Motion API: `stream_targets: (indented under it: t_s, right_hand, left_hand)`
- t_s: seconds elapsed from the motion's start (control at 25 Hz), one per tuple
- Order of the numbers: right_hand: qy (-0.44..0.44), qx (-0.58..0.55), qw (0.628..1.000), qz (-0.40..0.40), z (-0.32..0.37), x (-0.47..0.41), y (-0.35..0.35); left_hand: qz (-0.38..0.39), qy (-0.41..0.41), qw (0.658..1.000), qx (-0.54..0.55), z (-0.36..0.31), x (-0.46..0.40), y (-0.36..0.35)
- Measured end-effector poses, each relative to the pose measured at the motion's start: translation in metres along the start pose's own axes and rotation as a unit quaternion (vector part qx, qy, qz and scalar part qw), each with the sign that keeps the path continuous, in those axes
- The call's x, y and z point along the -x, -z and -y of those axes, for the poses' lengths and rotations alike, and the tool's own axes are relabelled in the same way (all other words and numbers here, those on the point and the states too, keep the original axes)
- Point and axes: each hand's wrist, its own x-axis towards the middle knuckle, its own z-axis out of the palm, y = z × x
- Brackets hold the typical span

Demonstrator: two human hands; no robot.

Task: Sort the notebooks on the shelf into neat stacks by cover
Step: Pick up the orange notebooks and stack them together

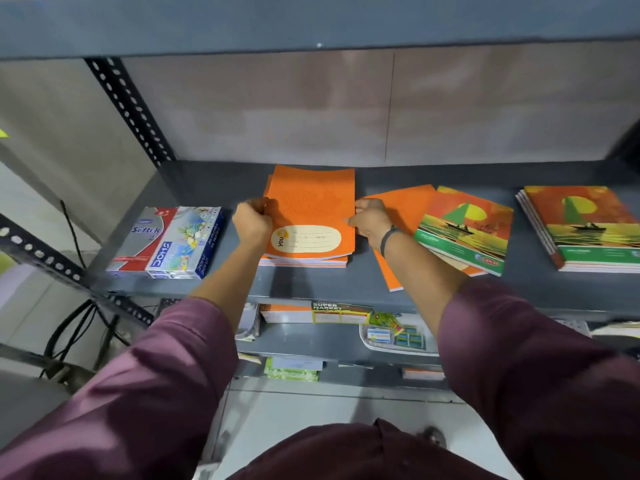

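Note:
A stack of orange notebooks (311, 202) with a cream name label lies in the middle of the grey shelf (311, 285). My left hand (251, 220) grips the stack's left edge and my right hand (370, 221) grips its right edge. To the right, a loose orange notebook (398, 206) lies partly under a sailboat-cover notebook (464, 230), both askew. At the far right sits a stack of sailboat-cover notebooks (585, 226).
Boxes of tissues and colour pencils (169, 242) stand left of the orange stack. A perforated upright (128, 109) frames the shelf's left side. Lower shelves hold a tray of small stationery (398, 336) and more notebooks. Cables hang at the left.

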Motion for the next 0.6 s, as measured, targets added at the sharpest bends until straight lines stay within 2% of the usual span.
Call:
stream_targets:
  t_s: [0.12,0.24,0.36,0.48,0.6]
  right_hand:
    - [0.004,0.064,0.998,-0.021,-0.011,-0.004,-0.004]
    - [0.013,0.104,0.994,-0.003,-0.016,-0.003,-0.007]
    - [0.049,0.131,0.99,-0.001,-0.013,0.001,0.001]
    - [0.087,0.156,0.979,-0.102,-0.01,0.007,0.032]
    - [0.068,0.168,0.945,-0.273,-0.02,0.022,0.084]
  left_hand:
    - [0.007,-0.037,0.997,-0.072,0.01,-0.001,0.001]
    - [0.009,-0.051,0.991,-0.121,0.012,-0.002,0.002]
    - [-0.037,-0.08,0.981,-0.175,0.009,0.006,-0.001]
    - [-0.039,-0.187,0.969,-0.156,-0.007,0.029,-0.025]
    - [0.061,-0.271,0.953,-0.12,-0.025,0.065,-0.075]
